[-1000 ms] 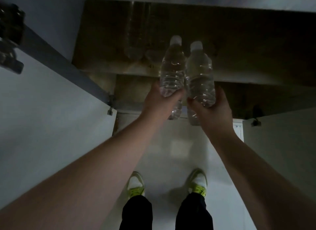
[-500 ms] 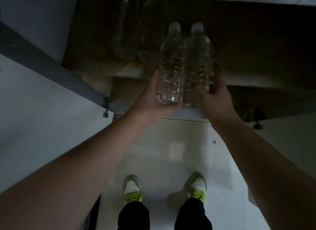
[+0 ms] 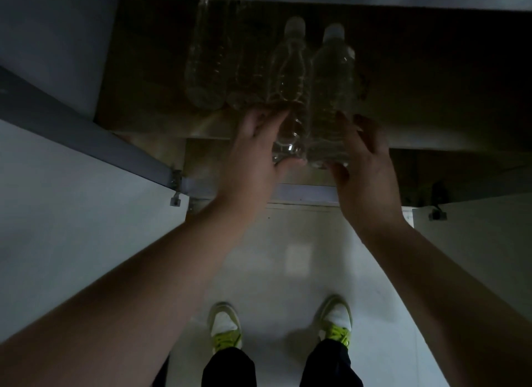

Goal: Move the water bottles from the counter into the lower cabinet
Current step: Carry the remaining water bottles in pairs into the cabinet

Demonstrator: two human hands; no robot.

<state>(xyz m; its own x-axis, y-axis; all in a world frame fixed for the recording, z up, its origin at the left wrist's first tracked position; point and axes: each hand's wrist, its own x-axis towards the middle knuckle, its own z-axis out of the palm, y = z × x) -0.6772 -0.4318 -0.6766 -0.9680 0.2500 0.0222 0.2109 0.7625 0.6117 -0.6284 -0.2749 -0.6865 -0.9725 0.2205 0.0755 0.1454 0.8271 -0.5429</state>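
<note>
Two clear water bottles with white caps are side by side at the dark mouth of the lower cabinet. My left hand cups the left bottle, thumb under its base and fingers along its side. My right hand wraps the right bottle the same way. Both grips look loose, with the fingers spread. The bottles' bases reach out past the front edge of the cabinet shelf. Two more clear bottles stand on that shelf to the left, dim and partly hidden in shadow.
The white left cabinet door stands open beside my left arm, and the right door is open beside my right arm. A lower compartment is dark. My feet in white and yellow-green shoes stand on the pale floor.
Both hands have carried the bottles forward and deeper into the cabinet, close to the two standing bottles. My fingers have loosened and spread along the bottles' sides.
</note>
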